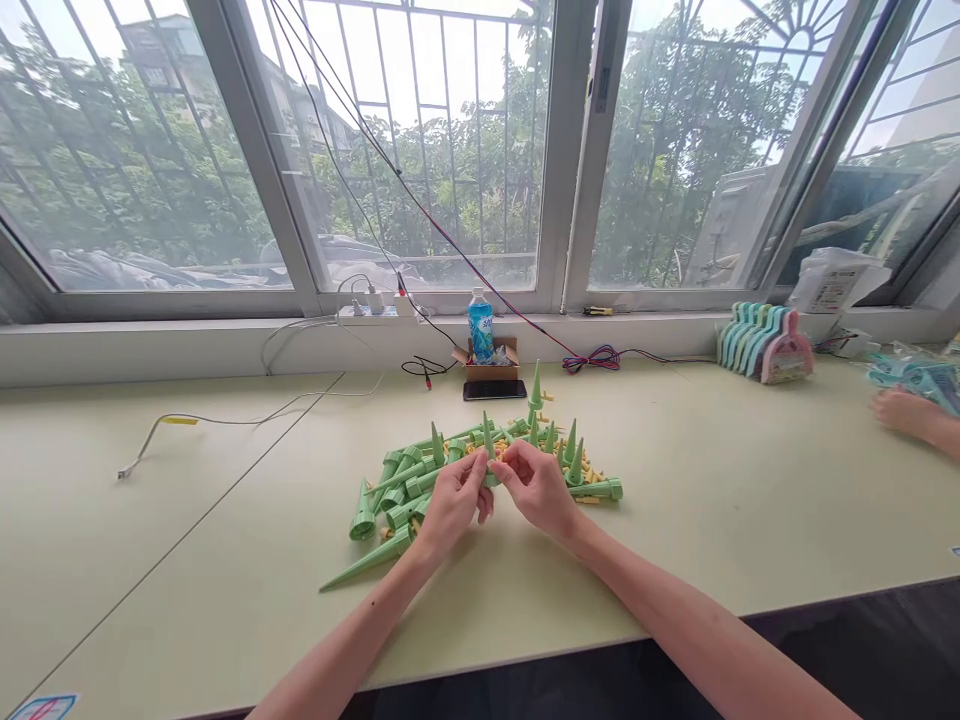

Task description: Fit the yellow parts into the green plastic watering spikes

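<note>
A green plastic plant-watering spike (488, 436) stands point up between my two hands, just above the table. My left hand (452, 497) is closed, its thumb and fingertips pinching the spike from the left. From the right, my right hand (538, 487) is closed on the same spike, with thumb and index finger near its ringed base. Whether a small part is also between these fingers is hidden. Behind and beside my hands lies a pile of similar green spikes (409, 462), some upright, others on their sides. Small yellow plastic pieces (592, 473) are scattered among them.
A phone (494, 390) lies before a small cardboard box (491, 371) and a blue bottle (481, 327). Cables (600, 358) run along the windowsill. Pastel hangers (765, 343) stand at right, near another person's hand (904, 412) by bagged blue items (911, 372).
</note>
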The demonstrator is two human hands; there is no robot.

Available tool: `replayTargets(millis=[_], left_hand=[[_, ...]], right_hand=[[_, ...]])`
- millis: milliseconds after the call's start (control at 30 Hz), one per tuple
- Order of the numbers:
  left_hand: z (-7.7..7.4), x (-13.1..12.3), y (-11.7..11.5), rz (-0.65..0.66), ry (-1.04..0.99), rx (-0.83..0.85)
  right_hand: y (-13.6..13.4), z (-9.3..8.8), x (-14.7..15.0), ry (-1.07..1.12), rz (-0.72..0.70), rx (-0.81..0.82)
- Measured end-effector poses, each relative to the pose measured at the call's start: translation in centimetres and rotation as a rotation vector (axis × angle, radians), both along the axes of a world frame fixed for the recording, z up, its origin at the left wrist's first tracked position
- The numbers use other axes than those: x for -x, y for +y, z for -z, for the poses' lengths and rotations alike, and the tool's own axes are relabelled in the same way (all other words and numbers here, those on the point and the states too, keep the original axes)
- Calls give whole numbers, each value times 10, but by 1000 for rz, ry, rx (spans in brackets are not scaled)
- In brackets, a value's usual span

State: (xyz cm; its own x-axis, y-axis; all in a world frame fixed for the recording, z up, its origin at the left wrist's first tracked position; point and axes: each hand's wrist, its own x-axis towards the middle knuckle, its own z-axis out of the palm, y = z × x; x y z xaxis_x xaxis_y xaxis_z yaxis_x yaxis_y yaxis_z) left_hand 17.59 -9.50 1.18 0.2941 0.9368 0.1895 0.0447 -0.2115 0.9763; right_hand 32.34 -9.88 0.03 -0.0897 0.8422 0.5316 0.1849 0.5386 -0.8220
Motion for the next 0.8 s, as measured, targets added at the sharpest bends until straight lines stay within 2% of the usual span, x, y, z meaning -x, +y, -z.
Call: replayTargets(millis=[267,800], left_hand=[[5,2,3,10,-23,45],[5,1,2,6,-29,94]], right_hand=[[-3,-1,1,-53,-13,-34],[-4,-1,3,-172,-1,-107]])
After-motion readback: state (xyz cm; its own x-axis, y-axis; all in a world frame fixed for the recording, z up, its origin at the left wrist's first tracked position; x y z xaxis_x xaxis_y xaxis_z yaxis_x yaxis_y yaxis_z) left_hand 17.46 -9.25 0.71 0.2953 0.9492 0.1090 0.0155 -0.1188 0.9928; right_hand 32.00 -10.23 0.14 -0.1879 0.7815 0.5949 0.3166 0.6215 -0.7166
